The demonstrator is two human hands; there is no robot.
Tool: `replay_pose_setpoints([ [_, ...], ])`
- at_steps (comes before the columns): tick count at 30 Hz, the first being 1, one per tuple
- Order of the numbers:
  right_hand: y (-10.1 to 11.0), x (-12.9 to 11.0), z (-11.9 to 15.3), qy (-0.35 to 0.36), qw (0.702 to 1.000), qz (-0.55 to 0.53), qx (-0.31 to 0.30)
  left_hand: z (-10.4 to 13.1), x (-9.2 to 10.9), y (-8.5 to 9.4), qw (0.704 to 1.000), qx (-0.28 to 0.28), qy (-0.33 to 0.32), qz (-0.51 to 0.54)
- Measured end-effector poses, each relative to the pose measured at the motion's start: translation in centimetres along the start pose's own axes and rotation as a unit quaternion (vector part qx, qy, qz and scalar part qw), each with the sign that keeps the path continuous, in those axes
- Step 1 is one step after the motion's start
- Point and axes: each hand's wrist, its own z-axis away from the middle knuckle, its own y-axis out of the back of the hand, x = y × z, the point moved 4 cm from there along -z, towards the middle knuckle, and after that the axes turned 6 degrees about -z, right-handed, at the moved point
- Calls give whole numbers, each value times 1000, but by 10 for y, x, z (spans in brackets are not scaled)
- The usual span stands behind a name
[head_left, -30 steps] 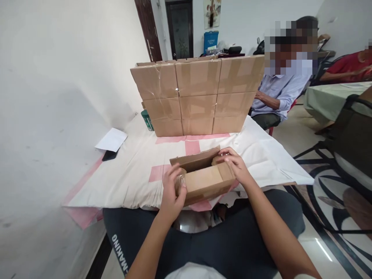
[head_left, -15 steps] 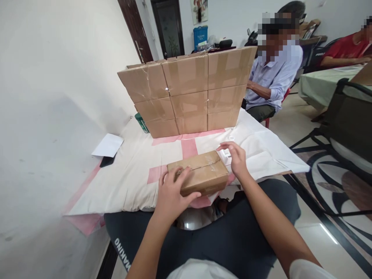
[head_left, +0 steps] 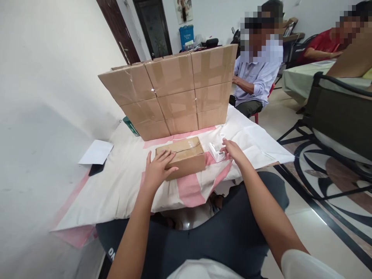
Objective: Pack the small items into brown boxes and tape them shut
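Farther from the seated person's edge of the counter [head_left: 116, 193] now sat the small carton [head_left: 187, 166], which had shifted toward the tall stack of cartons [head_left: 176, 93] since the frame before; the right hand [head_left: 233, 152] had moved clear of its end, leaving the white device [head_left: 214, 152] in plainer view.

The small carton's top flaps were down, meeting along a seam, so the closing looked done in the main. Clear tape shone over part of the top, near its right end, but whether it held the whole seam could not be told, nor whether any sealing was left. What the carton held, if anything, was hidden.

The left hand [head_left: 157, 168] lay open on the left end of the small carton, fingers spread over the top and thumb against the front, pressing lightly at most rather than gripping. The right hand was open too, fingers loosely curled beside the white device; contact between them was unclear.

Beyond stood the stack, three columns and three rows of taped faces, its contents out of sight. Behind its left side showed a green container [head_left: 130, 126], partly hidden, with nothing of its inside visible. Farther off was a blue bin [head_left: 186, 35], its contents likewise unreadable.
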Motion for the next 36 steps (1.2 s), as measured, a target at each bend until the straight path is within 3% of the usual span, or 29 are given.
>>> replay_pose_setpoints([
  [2, -1, 0, -1, -2, 1000, 0, -1, -7, -8, -1, 999, 38, -12, -13],
  [4, -1, 0, -2, -6, 1000, -4, -1, -10, -4, 0, 992, 115, -34, -28],
  [6, 0, 1, -2, -12, 1000, -12, 2, -7, 15, -1, 975, 208, -78, -23],
  [8, -1, 1, -1, -20, 1000, -23, 5, -6, 47, -11, 957, 254, -141, 18],
  [12, -1, -3, 5, -43, 998, -46, 0, -28, 123, -55, 948, 154, -221, 170],
  [14, -2, -7, 8, -58, 997, -58, -8, -50, 150, -81, 944, 112, -215, 222],
  [16, -3, -11, 11, -71, 995, -68, -19, -76, 163, -108, 952, 75, -179, 238],
  [20, -7, -14, 14, -117, 986, -114, -33, -118, 161, -153, 966, 31, -138, 217],
  [24, -6, -17, 16, -117, 983, -138, -24, -131, 148, -176, 955, 25, -110, 274],
  [36, -6, -3, 18, -41, 992, -117, 13, -131, 149, -173, 948, 15, -105, 301],
])
